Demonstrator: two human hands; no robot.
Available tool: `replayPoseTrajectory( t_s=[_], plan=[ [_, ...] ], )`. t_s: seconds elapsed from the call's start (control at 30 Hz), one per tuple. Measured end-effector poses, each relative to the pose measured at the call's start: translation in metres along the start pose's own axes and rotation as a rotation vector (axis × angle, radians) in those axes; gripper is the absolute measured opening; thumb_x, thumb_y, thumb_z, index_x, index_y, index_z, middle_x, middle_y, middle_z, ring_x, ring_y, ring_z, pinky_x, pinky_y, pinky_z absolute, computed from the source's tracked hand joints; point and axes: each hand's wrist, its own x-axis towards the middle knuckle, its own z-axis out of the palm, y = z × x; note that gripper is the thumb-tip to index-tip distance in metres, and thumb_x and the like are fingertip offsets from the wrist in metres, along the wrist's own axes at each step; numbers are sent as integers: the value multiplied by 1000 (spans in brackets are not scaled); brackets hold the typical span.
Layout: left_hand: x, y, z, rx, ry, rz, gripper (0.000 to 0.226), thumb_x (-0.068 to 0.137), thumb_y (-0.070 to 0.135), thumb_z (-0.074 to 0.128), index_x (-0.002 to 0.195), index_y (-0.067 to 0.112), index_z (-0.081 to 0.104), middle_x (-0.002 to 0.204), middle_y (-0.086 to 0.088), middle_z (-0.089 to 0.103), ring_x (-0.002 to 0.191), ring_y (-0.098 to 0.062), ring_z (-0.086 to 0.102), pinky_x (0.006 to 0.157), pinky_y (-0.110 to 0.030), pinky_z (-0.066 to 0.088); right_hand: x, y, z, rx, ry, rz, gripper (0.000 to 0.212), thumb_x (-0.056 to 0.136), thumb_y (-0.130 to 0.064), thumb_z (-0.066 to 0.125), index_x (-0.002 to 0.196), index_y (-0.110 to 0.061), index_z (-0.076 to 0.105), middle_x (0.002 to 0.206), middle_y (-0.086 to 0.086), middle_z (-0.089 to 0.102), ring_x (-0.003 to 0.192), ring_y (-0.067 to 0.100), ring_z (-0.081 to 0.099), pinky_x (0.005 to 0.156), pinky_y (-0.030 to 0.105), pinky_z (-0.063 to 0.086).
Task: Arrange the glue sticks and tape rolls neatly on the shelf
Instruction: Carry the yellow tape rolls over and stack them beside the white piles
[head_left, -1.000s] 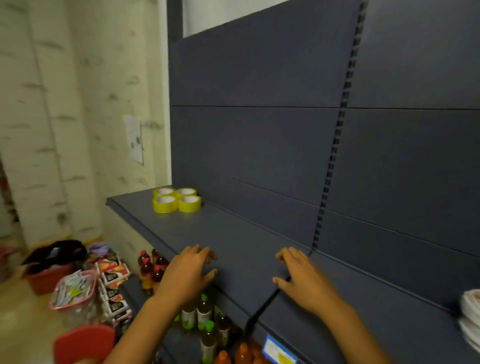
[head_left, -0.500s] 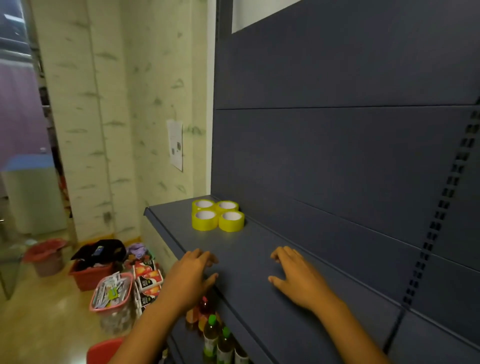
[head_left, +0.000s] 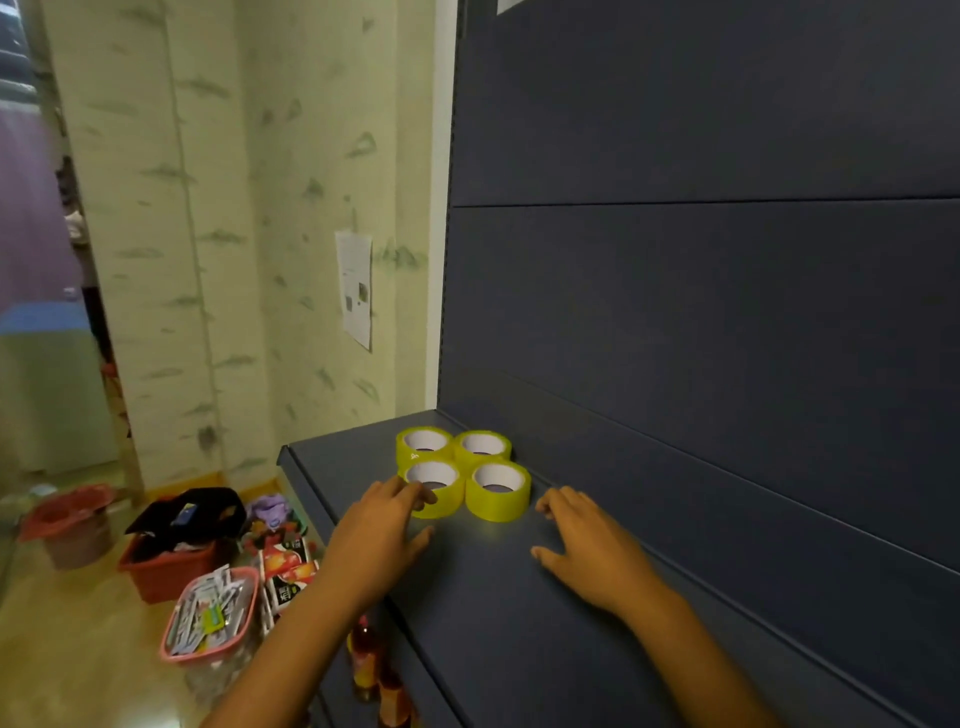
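Several yellow tape rolls (head_left: 497, 491) lie flat in a tight square block at the left end of the dark blue shelf (head_left: 519, 613). My left hand (head_left: 382, 535) hovers palm down over the shelf, its fingertips at the near-left roll (head_left: 441, 506); whether they touch it I cannot tell. My right hand (head_left: 587, 545) is spread flat over the shelf, just right of the block and apart from it. Both hands are empty. No glue sticks show on the shelf.
A pink basket (head_left: 210, 616) of small packets sits on the floor below left, beside a red bin (head_left: 166, 566) with dark cloth and some boxed goods (head_left: 285, 569). Bottles (head_left: 366, 660) stand on the lower shelf. The dark back panel (head_left: 701, 291) rises behind.
The view has swung left and closer to the tape rolls. Both hands have slid left along the shelf and now flank the near side of the rolls.
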Motion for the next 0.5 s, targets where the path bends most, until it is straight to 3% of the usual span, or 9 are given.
replayPoseTrajectory(
  t_s=[0.2,0.5],
  plan=[
    [54,-58,22,-7,-72,56,37,87,33,66,122,27,56,125,4,53,115,-21,48,90,-36,46,68,-14,34,-25,11,40,39,88,-39,64,120,-25,46,124,-7,48,118,14,46,89,30,45],
    [92,-92,56,-3,-174,199,39,86,44,66,122,30,60,127,7,56,122,-17,48,99,-34,36,115,-25,59,-28,15,111,41,89,-38,65,123,-24,48,125,-5,49,116,14,47,93,29,43]
  ],
)
